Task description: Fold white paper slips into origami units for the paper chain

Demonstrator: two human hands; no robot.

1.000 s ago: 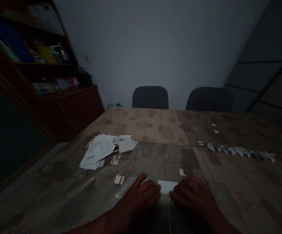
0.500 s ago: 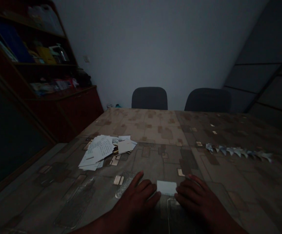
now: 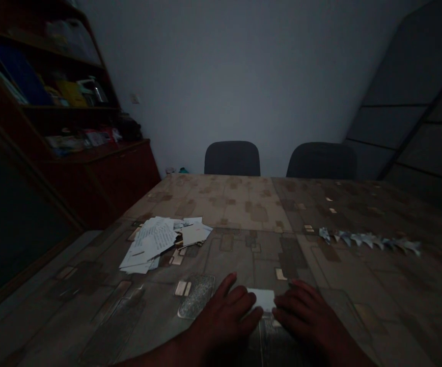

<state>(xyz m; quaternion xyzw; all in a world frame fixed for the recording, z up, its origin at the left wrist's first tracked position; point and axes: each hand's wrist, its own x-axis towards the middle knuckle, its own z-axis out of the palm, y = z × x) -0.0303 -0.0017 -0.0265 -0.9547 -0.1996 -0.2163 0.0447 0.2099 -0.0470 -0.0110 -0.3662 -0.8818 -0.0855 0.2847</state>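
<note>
A small white piece of paper [image 3: 262,299] lies on the patterned tablecloth near the front edge, between my two hands. My left hand [image 3: 230,313] rests over its left end, fingers bent and pressing on it, index finger pointing forward. At the right end, my right hand [image 3: 303,312] has its bent fingertips on the paper's edge. Both thumbs are close to the paper's near side. The paper looks flat, and its ends are partly hidden under the fingers.
A loose pile of printed paper pieces [image 3: 154,242] lies at the left on the table [image 3: 240,204]. A row of folded paper shapes [image 3: 369,240] stands at the right. Two dark chairs [image 3: 231,158] are beyond the far edge, and a shelf cabinet [image 3: 121,168] is at the left.
My left hand has moved a little to the right, over more of the paper. My right hand has hardly moved. The view has tilted slightly.
</note>
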